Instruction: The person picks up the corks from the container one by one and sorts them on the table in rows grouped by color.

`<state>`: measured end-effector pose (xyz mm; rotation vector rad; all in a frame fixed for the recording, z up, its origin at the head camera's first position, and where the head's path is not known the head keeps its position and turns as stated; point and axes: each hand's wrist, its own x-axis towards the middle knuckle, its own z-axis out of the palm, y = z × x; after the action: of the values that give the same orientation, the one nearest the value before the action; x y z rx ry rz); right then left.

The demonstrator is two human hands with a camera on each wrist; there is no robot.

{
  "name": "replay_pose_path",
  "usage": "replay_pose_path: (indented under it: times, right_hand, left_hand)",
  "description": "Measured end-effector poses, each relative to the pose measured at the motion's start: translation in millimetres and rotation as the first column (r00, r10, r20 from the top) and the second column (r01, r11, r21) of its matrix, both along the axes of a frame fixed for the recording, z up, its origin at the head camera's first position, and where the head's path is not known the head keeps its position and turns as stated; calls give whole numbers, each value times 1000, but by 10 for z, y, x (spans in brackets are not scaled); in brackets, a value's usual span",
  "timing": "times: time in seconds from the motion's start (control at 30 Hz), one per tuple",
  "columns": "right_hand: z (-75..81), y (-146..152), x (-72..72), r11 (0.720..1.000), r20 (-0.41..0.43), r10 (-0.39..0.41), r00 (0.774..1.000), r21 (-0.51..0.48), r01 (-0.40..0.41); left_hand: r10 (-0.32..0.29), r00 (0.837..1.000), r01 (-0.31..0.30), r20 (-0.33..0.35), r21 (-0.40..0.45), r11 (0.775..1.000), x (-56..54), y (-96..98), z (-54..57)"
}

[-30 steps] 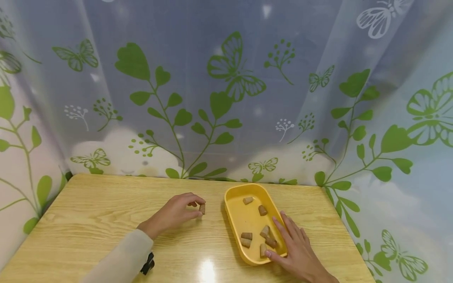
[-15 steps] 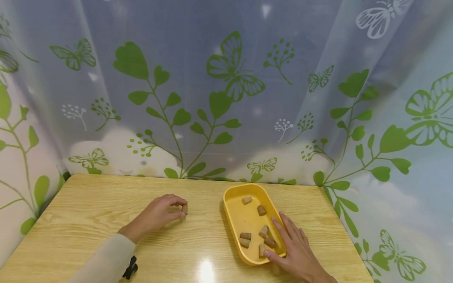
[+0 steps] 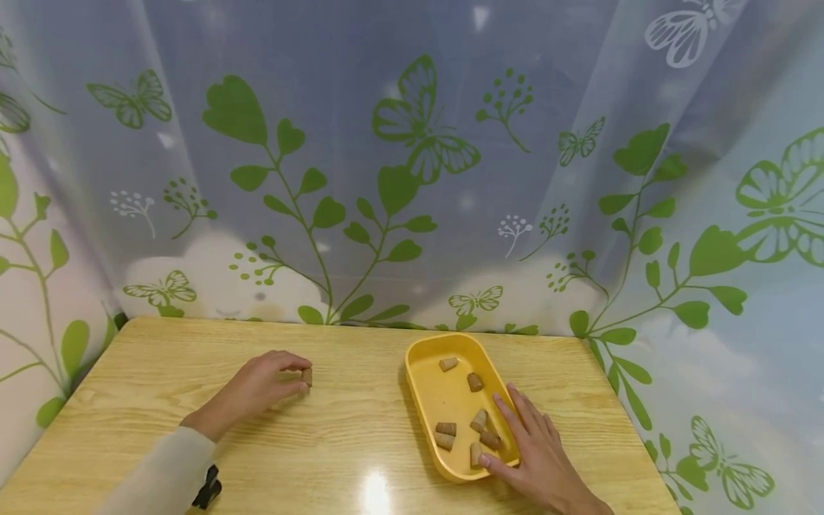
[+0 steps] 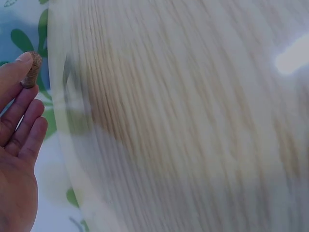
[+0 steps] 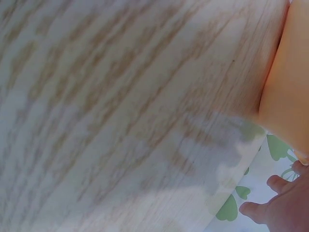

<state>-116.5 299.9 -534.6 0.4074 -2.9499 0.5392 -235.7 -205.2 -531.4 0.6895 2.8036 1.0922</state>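
Note:
In the head view my left hand (image 3: 267, 383) pinches a small brown cork (image 3: 307, 377) between thumb and fingers, over the left half of the table. The left wrist view shows the cork (image 4: 32, 70) between thumb and index finger, the other fingers extended. My right hand (image 3: 537, 454) rests on the right near corner of a yellow tray (image 3: 421, 411); its fingers lie fairly straight along the rim and the thumb reaches over the near edge. Several corks lie in the tray, among them a pale one (image 3: 476, 454) by the thumb and a darker one (image 3: 475, 382) farther back.
The wood-grain table (image 3: 347, 436) extends around the tray, with a bright light reflection near the front. A patterned curtain (image 3: 360, 179) with green leaves and butterflies stands along the back and both sides. A black object (image 3: 207, 488) is at the left sleeve.
My left hand has moved leftward across the table, away from the tray, with the cork still pinched. The right hand and tray have stayed in place.

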Motion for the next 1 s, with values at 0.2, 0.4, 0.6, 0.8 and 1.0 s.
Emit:
replay_pose_path:
  times: [0.2,0.4,0.6,0.8,1.0]
  right_hand:
    - [12,-8,2,1000,-9,5,1000,0,-5]
    - [19,-13,5,1000,-13,9,1000,-7,-9]
    - [51,-27,14,1000,-16,11,1000,-3,-11]
    - [66,-28,19,1000,-34,19,999,-2,-19]
    - [51,-22,16,1000,-38,25,999,-4,-25]
  left_hand:
    - [22,1000,-22,7,-32,999,18,-173,-25]
    - [26,1000,-26,-4,-49,998,35,-319,-58]
    - [19,1000,-19,3,-67,998,33,-434,-84]
    - [12,1000,-10,25,-78,997,18,-521,-105]
    - [21,1000,-23,-21,-99,995,26,-590,-128]
